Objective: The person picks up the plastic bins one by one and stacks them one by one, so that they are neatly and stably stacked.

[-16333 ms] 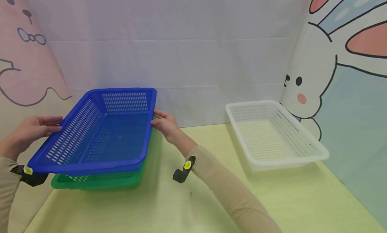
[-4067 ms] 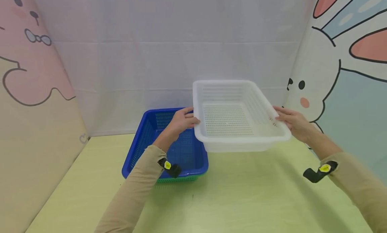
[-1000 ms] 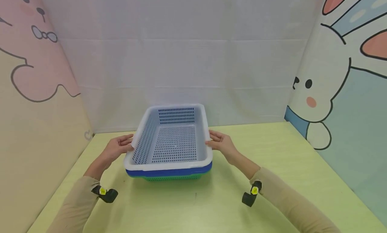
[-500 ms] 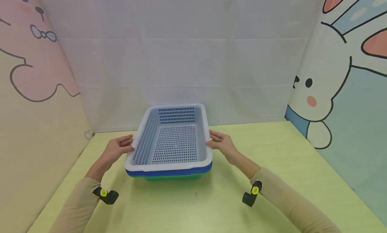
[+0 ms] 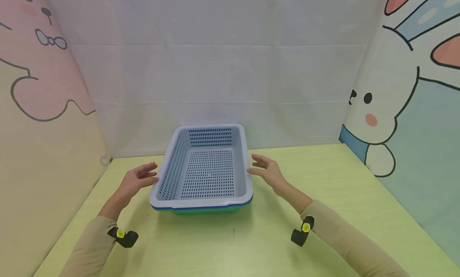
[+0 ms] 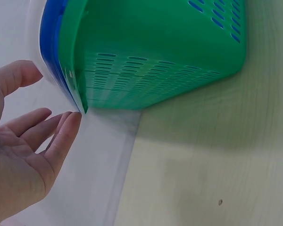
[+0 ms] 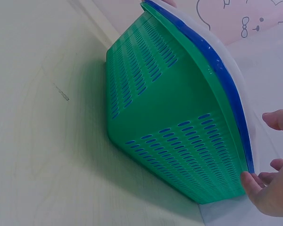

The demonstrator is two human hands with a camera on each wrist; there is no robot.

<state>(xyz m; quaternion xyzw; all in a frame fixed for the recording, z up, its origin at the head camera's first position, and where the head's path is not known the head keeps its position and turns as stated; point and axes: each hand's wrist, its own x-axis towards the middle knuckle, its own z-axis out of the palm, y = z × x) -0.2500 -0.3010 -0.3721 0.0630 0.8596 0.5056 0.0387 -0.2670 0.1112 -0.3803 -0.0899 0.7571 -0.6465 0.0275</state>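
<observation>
Three slotted plastic baskets stand nested at the middle of the table: a white basket on top, the thin rim of a blue basket under it, and a green basket at the bottom. My left hand hovers open just off the white basket's left rim and holds nothing. My right hand is open beside the right rim, its fingers spread. In the left wrist view the left hand's fingertips lie right at the rim corner of the green basket. The right wrist view shows the right hand just off the stack's rim.
The baskets stand on a pale yellow-green table. Cartoon-printed panels close it in at the left and right, with a white cloth backdrop behind. A black wrist camera is strapped on each sleeve.
Both hands have let go of the white basket's rim and drawn slightly outward. The white basket has sunk lower into the blue one, so less blue shows.
</observation>
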